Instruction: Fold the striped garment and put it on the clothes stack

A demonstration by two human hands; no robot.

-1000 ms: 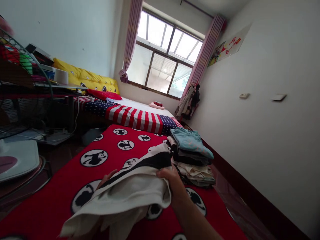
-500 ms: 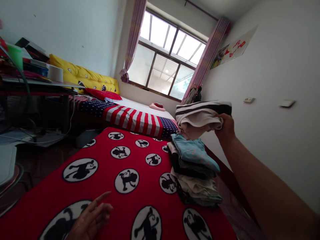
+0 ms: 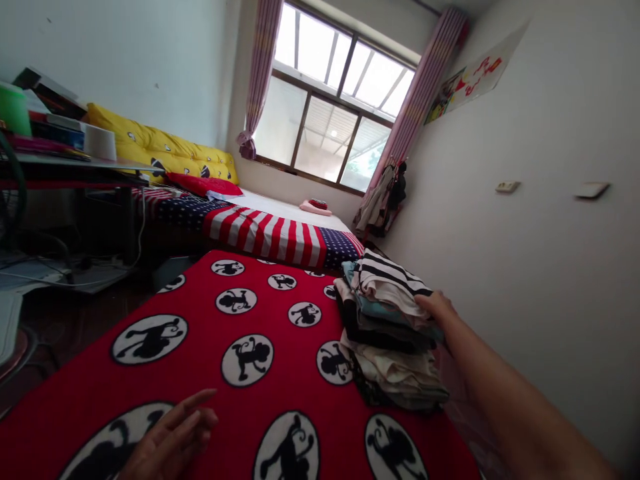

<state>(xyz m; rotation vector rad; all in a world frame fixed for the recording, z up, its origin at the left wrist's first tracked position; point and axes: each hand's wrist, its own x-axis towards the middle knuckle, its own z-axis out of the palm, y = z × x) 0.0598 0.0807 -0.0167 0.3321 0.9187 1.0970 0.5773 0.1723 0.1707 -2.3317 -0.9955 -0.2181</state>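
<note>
A folded black-and-white striped shirt [image 3: 387, 275] lies on top of a stack of folded clothes [image 3: 400, 373] at the right side of the red blanket. My right hand [image 3: 434, 308] grips the shirt's near right edge, thumb on top, with the other fingers mostly hidden. Directly beneath the shirt shows a light blue garment [image 3: 373, 307], then dark and cream ones lower down. Over the blanket at the lower left is my left hand [image 3: 173, 430], its fingers loosely stretched and nothing in them.
The red blanket [image 3: 200, 380] with monkey prints covers the surface before me. Beyond it stands a bed with a flag-pattern sheet [image 3: 265, 230]. A cluttered desk [image 3: 75, 163] is at the left, a wall [image 3: 540, 267] at the right. Clothes hang [image 3: 383, 200] below the window.
My right hand has lowered the striped shirt from above the stack onto the light blue garment. My left hand stays nearly where it was, still open.
</note>
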